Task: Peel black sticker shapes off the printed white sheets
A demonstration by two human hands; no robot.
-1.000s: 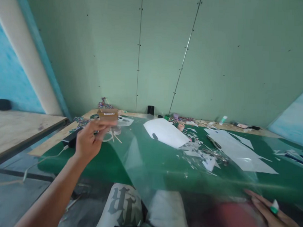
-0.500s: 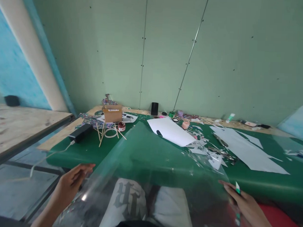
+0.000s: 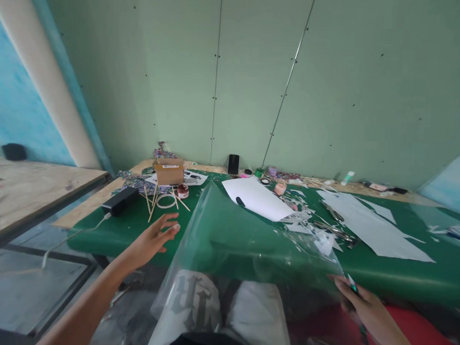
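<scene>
A large clear plastic sheet point(image 3: 227, 238) spreads from the green tabletop down over my lap. My left hand point(image 3: 155, 240) hovers just left of the sheet's left edge, fingers apart and nothing in them. Down at the right, my right hand point(image 3: 363, 305) pinches the sheet's right edge between thumb and fingers. A slim green tool with a pale pointed tip point(image 3: 352, 283) is also tucked in that hand; I cannot tell whether it is a pen or a craft knife. Beneath the sheet's far part, a curled white paper point(image 3: 257, 197) with a dark oval mark lies on the table.
On the left stand a cardboard box point(image 3: 168, 171), a dark red jar point(image 3: 183, 191), thin sticks, a tape ring point(image 3: 165, 201) and a black power adapter point(image 3: 120, 201) with a white cable. Scissors point(image 3: 333, 213), paper scraps and a long white sheet point(image 3: 375, 228) lie at the right.
My left hand has moved up and right, away from the near left corner. The sheet's left edge has shifted rightward and curled. My right hand keeps its hold.
</scene>
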